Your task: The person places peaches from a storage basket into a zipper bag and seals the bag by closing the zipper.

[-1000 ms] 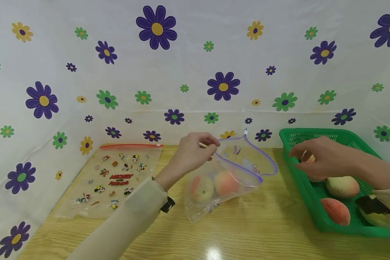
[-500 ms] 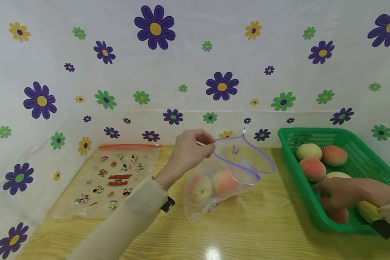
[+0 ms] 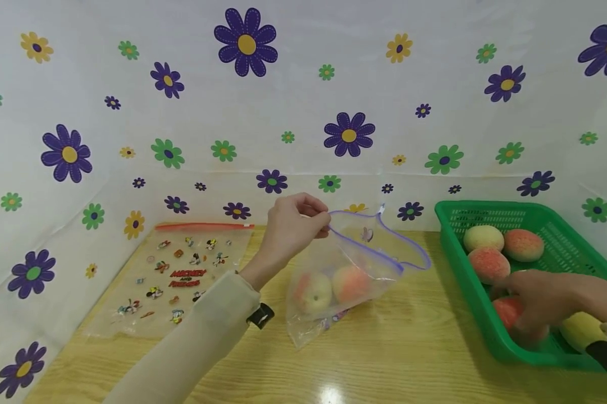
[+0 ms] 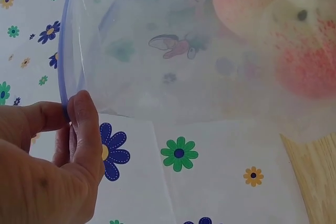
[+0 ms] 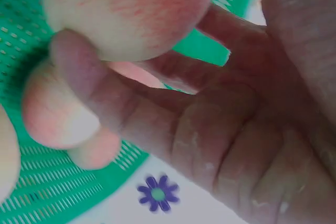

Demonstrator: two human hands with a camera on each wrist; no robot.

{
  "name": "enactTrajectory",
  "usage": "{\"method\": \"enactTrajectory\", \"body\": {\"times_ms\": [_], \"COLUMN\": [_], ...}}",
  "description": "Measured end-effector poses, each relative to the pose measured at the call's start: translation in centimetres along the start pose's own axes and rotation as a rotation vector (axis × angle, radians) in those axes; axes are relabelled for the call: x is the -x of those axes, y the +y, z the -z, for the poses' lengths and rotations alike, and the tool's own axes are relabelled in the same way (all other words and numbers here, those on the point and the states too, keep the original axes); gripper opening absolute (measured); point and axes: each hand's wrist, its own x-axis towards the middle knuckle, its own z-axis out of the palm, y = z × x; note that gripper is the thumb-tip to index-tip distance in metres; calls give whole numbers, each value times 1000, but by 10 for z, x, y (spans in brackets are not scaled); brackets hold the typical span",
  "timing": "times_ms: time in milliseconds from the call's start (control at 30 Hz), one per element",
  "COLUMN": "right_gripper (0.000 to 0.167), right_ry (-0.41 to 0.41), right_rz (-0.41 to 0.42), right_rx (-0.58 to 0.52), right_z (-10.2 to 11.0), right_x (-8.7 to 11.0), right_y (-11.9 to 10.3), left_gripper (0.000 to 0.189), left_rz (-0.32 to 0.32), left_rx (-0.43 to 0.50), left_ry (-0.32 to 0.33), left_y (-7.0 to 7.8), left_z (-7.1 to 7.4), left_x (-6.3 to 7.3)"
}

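Observation:
My left hand (image 3: 294, 235) pinches the purple-edged mouth of a clear zip bag (image 3: 303, 328) between thumb and fingers, and the mouth gapes open. Two red-and-cream peaches lie in the bottom of the bag; one peach (image 4: 310, 45) shows through the plastic in the left wrist view. My right hand (image 3: 556, 300) reaches down into the green basket (image 3: 472, 306). Its fingers and thumb curl around a red peach (image 5: 128, 14) near the basket's front left corner. The hand covers part of this peach in the head view.
Several other peaches sit in the basket, among them a red peach (image 3: 489, 265) and a pale peach (image 3: 483, 239). A flat clear bag (image 3: 141, 280) with a red zip and cartoon prints lies on the wooden table (image 3: 374, 365) at left. Flower-printed cloth (image 3: 293, 90) hangs behind.
My right hand has moved from the basket's back left down to its front and taken hold of a peach there. The left hand still pinches the bag, shifted slightly up and left.

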Motion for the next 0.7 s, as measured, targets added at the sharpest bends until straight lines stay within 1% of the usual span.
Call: {"method": "enactTrajectory", "body": {"times_ms": [33, 100, 200, 300, 333, 400, 500, 600, 700], "right_gripper": [57, 59, 60, 63, 64, 65, 68, 69, 65], "right_ry": [32, 120, 310, 527, 582, 672, 718, 738, 756], "right_rz": [17, 56, 70, 94, 104, 151, 215, 288, 347], "right_rx": [7, 63, 146, 228, 237, 243, 217, 186, 177], "right_z": [3, 11, 20, 28, 31, 35, 38, 39, 39], "right_x": [2, 6, 13, 19, 20, 22, 24, 24, 21], "right_y": [1, 2, -4, -19, -25, -37, -57, -73, -84], "left_gripper": [9, 9, 9, 9, 8, 8, 8, 8, 8], "left_rz": [-2, -5, -5, -10, -14, -19, -20, -12, -11], "left_rx": [6, 19, 46, 63, 63, 56, 46, 44, 43], "left_ry": [3, 5, -3, -12, -12, -10, -7, -13, -23], "left_y": [1, 2, 5, 7, 7, 8, 8, 7, 6], "left_z": [0, -1, -2, -2, -2, -2, -1, -1, -2], "left_x": [0, 0, 1, 2, 2, 2, 3, 4, 4]}}
